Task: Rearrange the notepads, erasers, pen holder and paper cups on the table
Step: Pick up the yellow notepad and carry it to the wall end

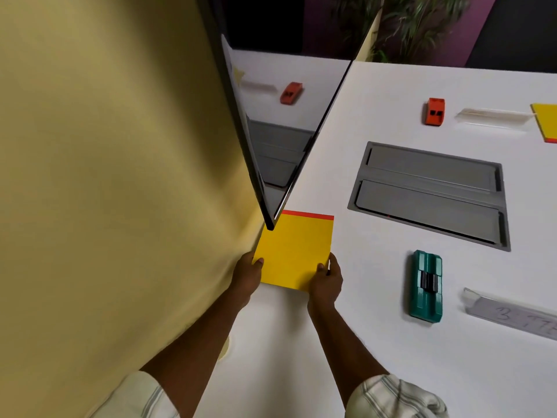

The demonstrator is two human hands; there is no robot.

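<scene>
A yellow notepad (297,250) with a red top strip lies flat on the white table (376,86), tucked against the corner of the yellow divider. My left hand (247,274) grips its near left corner and my right hand (327,283) grips its near right corner. To the right of it lies a teal eraser (425,286), lengthwise. At the far side sits an orange eraser (435,111). Another yellow notepad (547,122) is cut off by the right edge. No pen holder or paper cups are in view.
A tall yellow divider panel (120,176) fills the left, with a dark-edged glossy screen (271,131) that mirrors the table. A grey recessed cable tray (434,191) sits mid-table. Clear plastic label holders lie at the far right (494,117) and near right (509,312).
</scene>
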